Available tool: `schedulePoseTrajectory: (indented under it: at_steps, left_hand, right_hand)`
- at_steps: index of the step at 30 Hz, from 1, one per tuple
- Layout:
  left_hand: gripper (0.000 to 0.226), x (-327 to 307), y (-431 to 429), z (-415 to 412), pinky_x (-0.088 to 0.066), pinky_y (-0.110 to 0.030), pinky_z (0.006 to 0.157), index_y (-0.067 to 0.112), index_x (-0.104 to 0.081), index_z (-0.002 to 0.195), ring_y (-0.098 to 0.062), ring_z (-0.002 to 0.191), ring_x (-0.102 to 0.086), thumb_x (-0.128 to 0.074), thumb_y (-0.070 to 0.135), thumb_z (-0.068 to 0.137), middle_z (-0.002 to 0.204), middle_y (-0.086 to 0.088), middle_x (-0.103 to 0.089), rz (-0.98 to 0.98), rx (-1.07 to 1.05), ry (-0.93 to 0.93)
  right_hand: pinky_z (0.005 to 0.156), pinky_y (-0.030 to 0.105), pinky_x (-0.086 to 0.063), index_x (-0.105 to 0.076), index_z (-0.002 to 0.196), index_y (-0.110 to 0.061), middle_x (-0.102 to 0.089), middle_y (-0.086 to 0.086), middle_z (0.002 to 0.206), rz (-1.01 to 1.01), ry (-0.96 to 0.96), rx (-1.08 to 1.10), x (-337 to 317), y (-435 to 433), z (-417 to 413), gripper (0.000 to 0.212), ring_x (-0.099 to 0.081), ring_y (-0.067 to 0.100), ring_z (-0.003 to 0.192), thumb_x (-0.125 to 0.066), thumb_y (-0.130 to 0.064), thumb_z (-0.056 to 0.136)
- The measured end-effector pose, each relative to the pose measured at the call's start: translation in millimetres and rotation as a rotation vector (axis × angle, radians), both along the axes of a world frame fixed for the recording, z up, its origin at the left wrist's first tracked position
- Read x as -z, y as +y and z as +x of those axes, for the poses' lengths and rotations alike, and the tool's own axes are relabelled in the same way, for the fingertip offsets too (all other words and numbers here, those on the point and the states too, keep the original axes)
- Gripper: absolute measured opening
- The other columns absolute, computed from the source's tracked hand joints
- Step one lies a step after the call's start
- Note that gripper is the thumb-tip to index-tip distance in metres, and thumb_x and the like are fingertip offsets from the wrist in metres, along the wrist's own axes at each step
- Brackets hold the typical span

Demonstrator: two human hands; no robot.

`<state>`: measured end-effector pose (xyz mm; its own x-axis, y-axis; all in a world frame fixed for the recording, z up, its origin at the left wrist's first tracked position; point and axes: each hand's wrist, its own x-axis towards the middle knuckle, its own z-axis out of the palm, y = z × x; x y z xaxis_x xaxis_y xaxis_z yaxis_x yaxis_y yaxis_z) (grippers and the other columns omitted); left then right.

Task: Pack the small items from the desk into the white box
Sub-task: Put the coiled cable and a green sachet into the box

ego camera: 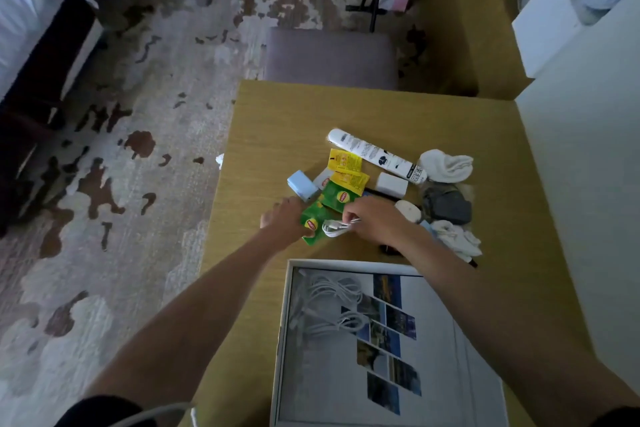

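Note:
The white box (282, 340) lies open at the desk's near edge, with coiled white cables (332, 305) and a photo sheet inside. Beyond it is a pile of small items: green tea sachets (337, 198), yellow sachets (344, 161), a light-blue block (302, 184), a white tube (374, 153), a white adapter (391, 184), white socks (448, 165) and a grey stone-like lump (446, 204). My right hand (374, 220) pinches a coiled white cable (334, 227) on the pile. My left hand (285, 218) grips a green sachet (313, 224) beside it.
The wooden desk (277, 135) ends at the left over patterned carpet. A grey chair seat (330, 57) stands past the far edge. A white wall or cabinet (588, 156) borders the right side. More white cloth (457, 239) lies right of my right wrist.

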<state>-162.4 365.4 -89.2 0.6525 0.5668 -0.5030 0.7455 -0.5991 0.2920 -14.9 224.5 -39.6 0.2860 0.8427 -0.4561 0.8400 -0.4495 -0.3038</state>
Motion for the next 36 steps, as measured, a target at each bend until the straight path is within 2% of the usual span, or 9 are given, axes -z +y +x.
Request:
schedulePoseTrajectory:
  at_steps: [5, 8, 10, 16, 19, 24, 28, 33, 36]
  left_hand:
    - [0.049, -3.1, 5.7, -0.9, -0.042, -0.028, 0.081, 0.01, -0.058, 0.116, -0.022, 0.105, -0.057, -0.075, 0.033, 0.076, 0.118, -0.01, -0.062, -0.206, -0.043, -0.131]
    - [0.024, -16.3, 2.7, -6.5, -0.034, -0.025, 0.059, 0.014, -0.056, 0.084, -0.022, 0.086, -0.063, -0.069, 0.034, 0.083, 0.093, -0.013, -0.069, -0.269, -0.063, -0.148]
    - [0.03, -28.6, -0.2, -14.2, -0.032, -0.022, 0.053, 0.021, -0.045, 0.071, -0.019, 0.067, -0.06, -0.07, 0.034, 0.082, 0.071, -0.006, -0.066, -0.29, -0.104, -0.217]
    - [0.033, -82.8, -17.7, -47.1, -0.042, -0.03, 0.053, 0.017, -0.043, 0.067, -0.018, 0.052, -0.054, -0.074, 0.02, 0.079, 0.061, -0.001, -0.053, -0.28, -0.272, -0.615]
    - [0.032, -113.6, -31.7, -64.9, -0.051, -0.046, 0.061, 0.029, -0.045, 0.067, -0.025, 0.061, -0.059, -0.075, 0.038, 0.075, 0.064, 0.0, -0.057, -0.188, -0.327, -0.698]
    - [0.042, -133.7, -74.9, -98.1, -0.046, -0.047, 0.056, 0.034, -0.049, 0.07, -0.022, 0.059, -0.055, -0.073, 0.067, 0.061, 0.062, -0.005, -0.058, -0.219, -0.318, -0.824]
    - [0.033, -134.0, -107.2, -112.7, -0.047, -0.048, 0.058, 0.035, -0.052, 0.07, -0.025, 0.061, -0.06, -0.08, 0.051, 0.061, 0.066, -0.002, -0.063, -0.356, -0.349, -0.876]
    - [0.027, -123.7, -129.8, -129.8, -0.043, -0.02, 0.044, 0.02, -0.049, 0.081, -0.008, 0.054, -0.064, -0.075, 0.029, 0.077, 0.068, -0.003, -0.066, -0.294, -0.274, -0.775]
    - [0.027, -121.6, -135.8, -142.9, -0.042, -0.027, 0.051, 0.015, -0.049, 0.082, -0.017, 0.061, -0.059, -0.072, 0.029, 0.08, 0.072, -0.007, -0.063, -0.202, -0.3, -0.748]
  right_hand:
    - [0.083, 0.037, -0.05, -0.059, 0.101, -0.028, -0.063, -0.003, 0.108, 0.078, 0.202, 0.145, -3.3, -16.6, 8.9, 0.015, -0.059, 0.016, 0.098, -0.064, -0.021, 0.089]
    - [0.082, 0.032, -0.048, -0.056, 0.118, -0.018, -0.061, 0.005, 0.112, 0.164, 0.381, 0.221, -15.9, -26.0, 13.1, 0.029, -0.058, 0.018, 0.1, -0.063, -0.01, 0.091]
    - [0.072, 0.027, -0.046, -0.055, 0.119, -0.016, -0.058, 0.008, 0.103, 0.244, 0.506, 0.26, -30.5, -35.5, 13.7, 0.029, -0.056, 0.019, 0.091, -0.061, -0.007, 0.093]
    - [0.08, 0.029, -0.049, -0.062, 0.112, -0.016, -0.063, 0.002, 0.096, 0.485, 0.765, 0.44, -79.0, -67.0, 1.2, 0.019, -0.058, 0.01, 0.088, -0.062, -0.012, 0.093]
    - [0.075, 0.028, -0.046, -0.065, 0.105, -0.011, -0.059, -0.001, 0.088, 0.583, 0.792, 0.374, -99.9, -78.5, -15.2, 0.013, -0.054, 0.007, 0.08, -0.06, -0.017, 0.095]
    - [0.073, 0.02, -0.047, -0.065, 0.086, -0.021, -0.064, 0.0, 0.083, 0.677, 0.74, 0.211, -120.4, -103.2, -43.1, 0.009, -0.058, 0.002, 0.073, -0.061, -0.018, 0.094]
    - [0.068, 0.025, -0.047, -0.066, 0.091, -0.026, -0.066, -0.009, 0.077, 0.596, 0.59, 0.115, -111.8, -131.7, -53.8, 0.005, -0.058, 0.006, 0.069, -0.063, -0.022, 0.093]
    - [0.069, 0.032, -0.049, -0.069, 0.096, -0.021, -0.065, -0.003, 0.084, 0.484, 0.35, 0.086, -79.1, -165.5, -81.3, 0.018, -0.06, 0.012, 0.076, -0.063, -0.038, 0.091]
    - [0.064, 0.036, -0.046, -0.065, 0.089, -0.021, -0.058, -0.006, 0.078, 0.351, 0.207, -0.016, -61.0, -170.6, -106.0, 0.017, -0.056, 0.012, 0.071, -0.063, -0.037, 0.09]
